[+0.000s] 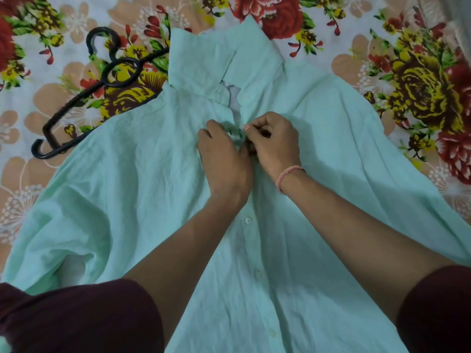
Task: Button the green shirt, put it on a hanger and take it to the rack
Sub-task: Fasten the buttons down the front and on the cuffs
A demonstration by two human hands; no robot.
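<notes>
We see a floral bedsheet (356,34) filling the frame from edge to edge, printed with red, yellow and peach flowers. On it the green shirt (127,200) lies flat, front up, and takes up most of the centre and lower part of the frame. Its collar (224,54) points to the top centre and its body runs down to the bottom edge. The placket is closed from the middle of the frame downward. Just below the collar it gapes, and we see pale lining in the gap.

Dark maroon sleeves (76,319) sit in the lower left and lower right corners, with both bare forearms reaching up to the centre.

A black hanger (102,85) lies on the sheet at upper left, with its hook toward the top. One of its arms slips under the shirt's shoulder.

The left hand (224,159), just left of centre, has its fingers curled into a fold of the shirt's front edge. The right hand (275,143), touching it on the right, pinches the opposite edge between thumb and fingertips. We cannot see a button between them.

A pink bracelet (288,174) circles the right wrist.

Below the hands we see three fastened buttons (248,220) down the placket.
</notes>
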